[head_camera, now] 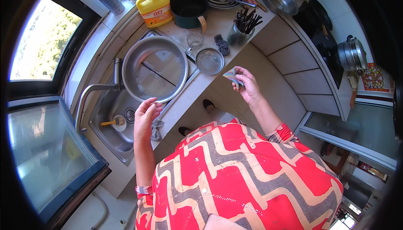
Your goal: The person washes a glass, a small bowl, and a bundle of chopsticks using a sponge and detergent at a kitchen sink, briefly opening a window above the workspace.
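My right hand (248,83) pinches a folded multicoloured scrubbing cloth (232,76) in the air beyond the counter's front edge. By the near rim of a wide stainless steel basin (128,82), my left hand (146,116) is raised with loosely bent fingers, and I see nothing in it. Cloudy water stands in the basin, and one dark chopstick (159,74) lies slantwise in it. To the basin's right are a round metal pan or strainer (209,61) with a handle and a clear glass mug (195,40).
The sink (107,138) holds a small white dish (120,127) and a yellow-handled brush (108,123), beneath a curved faucet (94,87). A jar of dark chopsticks (241,36), a steel wool pad (222,45), a green pot (185,20) and a yellow detergent jug (154,9) stand behind. A grey rag (156,130) hangs at the edge.
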